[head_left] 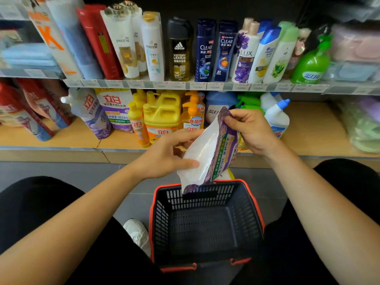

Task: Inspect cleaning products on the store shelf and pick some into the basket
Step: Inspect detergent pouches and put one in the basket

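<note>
Pouch (207,153), purple and white, hangs tilted between both hands, its bottom corner over the far rim of the basket (162,212) on the floor. Left hand (170,153) grips its white side; right hand (253,130) pinches its top corner, near the lower shelf (61,138).

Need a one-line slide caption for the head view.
Left hand and right hand hold a purple-and-white pouch above the black basket before stocked shelves.

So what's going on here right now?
A person at the store shelf holds a purple-and-white detergent pouch in both hands. The left hand grips its side and the right hand pinches its top edge. The pouch hangs over the black basket on the floor, which looks empty.
</note>
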